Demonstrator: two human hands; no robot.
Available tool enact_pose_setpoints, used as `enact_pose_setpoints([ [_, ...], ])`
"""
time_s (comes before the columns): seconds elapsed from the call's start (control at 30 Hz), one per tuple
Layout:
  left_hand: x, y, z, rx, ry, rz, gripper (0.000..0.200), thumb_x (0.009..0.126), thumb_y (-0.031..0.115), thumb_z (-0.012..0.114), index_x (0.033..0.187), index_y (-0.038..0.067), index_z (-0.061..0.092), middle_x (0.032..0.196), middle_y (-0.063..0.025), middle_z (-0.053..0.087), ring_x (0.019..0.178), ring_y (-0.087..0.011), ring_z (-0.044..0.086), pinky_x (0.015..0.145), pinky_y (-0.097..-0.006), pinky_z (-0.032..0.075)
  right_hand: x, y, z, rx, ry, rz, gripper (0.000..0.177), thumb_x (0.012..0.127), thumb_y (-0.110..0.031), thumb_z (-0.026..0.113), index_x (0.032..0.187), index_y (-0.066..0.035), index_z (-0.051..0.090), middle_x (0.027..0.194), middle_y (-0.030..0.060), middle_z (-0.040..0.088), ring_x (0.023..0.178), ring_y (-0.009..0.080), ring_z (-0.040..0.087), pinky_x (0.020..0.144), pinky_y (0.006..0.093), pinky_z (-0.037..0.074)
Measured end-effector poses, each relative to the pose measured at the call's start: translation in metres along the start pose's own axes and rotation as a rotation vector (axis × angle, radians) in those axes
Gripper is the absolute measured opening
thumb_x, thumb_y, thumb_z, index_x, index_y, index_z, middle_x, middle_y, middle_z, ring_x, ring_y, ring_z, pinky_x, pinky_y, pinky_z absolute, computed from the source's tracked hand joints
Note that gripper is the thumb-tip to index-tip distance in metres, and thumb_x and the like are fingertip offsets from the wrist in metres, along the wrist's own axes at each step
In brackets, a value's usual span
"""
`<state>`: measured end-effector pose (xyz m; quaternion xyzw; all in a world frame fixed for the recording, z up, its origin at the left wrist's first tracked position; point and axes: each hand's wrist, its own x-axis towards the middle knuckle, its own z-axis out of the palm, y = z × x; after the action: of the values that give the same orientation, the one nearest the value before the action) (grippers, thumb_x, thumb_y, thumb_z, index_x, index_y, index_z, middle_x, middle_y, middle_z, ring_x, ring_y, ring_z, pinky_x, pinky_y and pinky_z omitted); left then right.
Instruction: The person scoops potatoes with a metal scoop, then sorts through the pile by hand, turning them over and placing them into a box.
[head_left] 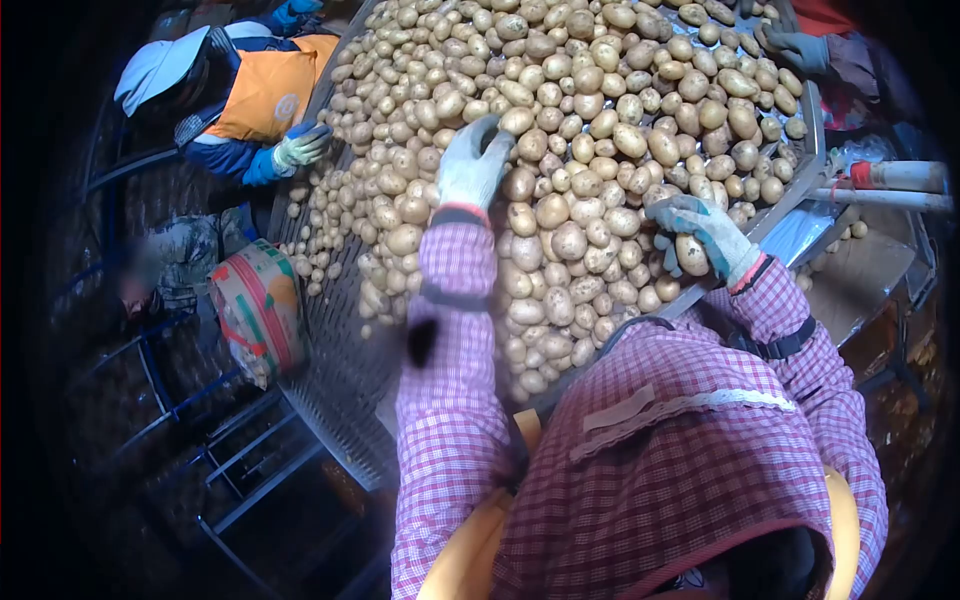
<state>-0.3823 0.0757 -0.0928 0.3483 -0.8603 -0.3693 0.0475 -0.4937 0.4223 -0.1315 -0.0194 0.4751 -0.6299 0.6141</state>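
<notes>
Many potatoes [568, 240] of mixed sizes cover a metal sorting table [345, 400]. My left hand [475, 165], in a pale glove, rests over the middle of the pile; its thumb and fingers are apart, with no potato visible between them. To the right, near the table's edge, my right hand [705, 238] wears a grey-and-white glove. Its fingers curl round a potato [691, 255] that shows under the palm. Both my sleeves are pink checked cloth.
A co-worker in an orange vest [262, 95] is at the upper left, a gloved hand [300, 148] by the table edge. Another co-worker's gloved hand [797, 50] is at the upper right. A printed sack [258, 310] stands left; white pipes [890, 187] lie right.
</notes>
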Motion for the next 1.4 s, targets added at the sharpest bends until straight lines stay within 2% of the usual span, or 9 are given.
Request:
enact_pose_setpoints([
  [0.3, -0.154, -0.020, -0.015, 0.259, 0.044, -0.139, 0.053, 0.095, 0.037, 0.063, 0.131, -0.001, 0.062, 0.116, -0.0250, 0.070, 0.112, -0.0357, 0.067, 0.098, -0.0404, 0.051, -0.008, 0.003, 0.005, -0.053, -0.032, 0.096, 0.035, 0.099, -0.023, 0.059, 0.124, 0.001, 0.063, 0.097, 0.0064, 0.065, 0.081, 0.0145, 0.064, 0.062, 0.0297, 0.056],
  [0.63, -0.151, -0.004, 0.013, 0.598, -0.200, -0.102, 0.072, 0.077, 0.031, 0.080, 0.136, -0.002, 0.054, 0.107, -0.0236, 0.068, 0.099, -0.0359, 0.067, 0.088, -0.0444, 0.056, -0.015, 0.019, 0.026, -0.111, -0.090, 0.130, 0.033, 0.100, -0.027, 0.059, 0.118, 0.000, 0.064, 0.083, 0.0082, 0.066, 0.063, 0.0163, 0.063, 0.056, 0.0280, 0.053],
  [0.83, -0.172, 0.011, -0.004, -0.883, -0.225, -0.263, 0.077, 0.079, 0.015, 0.081, 0.146, -0.001, 0.048, 0.128, -0.0118, 0.062, 0.112, -0.0176, 0.062, 0.095, -0.0289, 0.052, -0.025, 0.023, 0.049, 0.056, -0.196, 0.137, 0.046, 0.104, -0.035, 0.051, 0.127, 0.004, 0.059, 0.085, 0.0116, 0.071, 0.058, 0.0201, 0.067, 0.050, 0.0301, 0.057],
  [1.1, -0.201, 0.042, 0.021, -1.215, -0.616, -0.461, 0.067, 0.093, 0.039, 0.068, 0.145, 0.002, 0.049, 0.132, -0.0084, 0.061, 0.117, -0.0215, 0.062, 0.095, -0.0360, 0.055, -0.047, 0.042, 0.084, 0.186, -0.226, 0.006, 0.051, 0.104, -0.042, 0.050, 0.140, -0.006, 0.054, 0.097, 0.0144, 0.072, 0.066, 0.0209, 0.070, 0.058, 0.0312, 0.059],
  [1.17, -0.207, 0.041, 0.036, -1.048, -0.585, -0.317, 0.069, 0.095, 0.042, 0.066, 0.149, 0.003, 0.048, 0.131, -0.0101, 0.064, 0.114, -0.0227, 0.064, 0.095, -0.0383, 0.055, -0.046, 0.057, 0.069, 0.250, -0.340, 0.136, 0.040, 0.099, -0.025, 0.060, 0.134, -0.006, 0.058, 0.108, 0.0119, 0.070, 0.079, 0.0176, 0.069, 0.070, 0.0276, 0.058],
  [1.23, -0.211, 0.038, 0.051, -0.392, -0.497, 0.093, 0.060, 0.098, 0.041, 0.062, 0.142, 0.002, 0.055, 0.130, -0.0146, 0.067, 0.114, -0.0242, 0.067, 0.094, -0.0380, 0.055, -0.042, 0.077, 0.062, -0.712, -0.335, -0.968, 0.037, 0.094, -0.020, 0.065, 0.128, -0.005, 0.061, 0.118, 0.0131, 0.067, 0.079, 0.0201, 0.069, 0.071, 0.0279, 0.058],
  [1.3, -0.215, 0.051, 0.060, -0.328, -0.480, 0.289, 0.053, 0.100, 0.040, 0.059, 0.135, -0.001, 0.061, 0.130, -0.0190, 0.068, 0.117, -0.0253, 0.067, 0.096, -0.0365, 0.053, -0.079, 0.076, 0.067, -0.245, -0.240, -0.281, 0.040, 0.092, -0.029, 0.066, 0.120, -0.002, 0.064, 0.117, 0.0124, 0.067, 0.079, 0.0207, 0.070, 0.067, 0.0304, 0.059],
  [1.37, -0.223, 0.071, 0.059, -0.135, -0.541, 0.094, 0.052, 0.099, 0.037, 0.062, 0.135, -0.001, 0.061, 0.131, -0.0194, 0.067, 0.118, -0.0268, 0.067, 0.099, -0.0348, 0.052, -0.100, 0.079, 0.059, 0.170, -0.070, -0.044, 0.041, 0.095, -0.029, 0.065, 0.124, 0.000, 0.064, 0.106, 0.0106, 0.070, 0.081, 0.0195, 0.071, 0.068, 0.0327, 0.060],
  [1.4, -0.227, 0.065, 0.067, -0.183, -0.467, 0.183, 0.042, 0.100, 0.029, 0.064, 0.133, 0.003, 0.064, 0.109, -0.0101, 0.074, 0.085, -0.0115, 0.064, 0.075, -0.0274, 0.053, -0.116, 0.075, 0.058, 0.197, 0.072, -0.121, 0.046, 0.093, -0.036, 0.065, 0.119, 0.003, 0.063, 0.099, 0.0136, 0.070, 0.071, 0.0233, 0.072, 0.060, 0.0345, 0.061],
])
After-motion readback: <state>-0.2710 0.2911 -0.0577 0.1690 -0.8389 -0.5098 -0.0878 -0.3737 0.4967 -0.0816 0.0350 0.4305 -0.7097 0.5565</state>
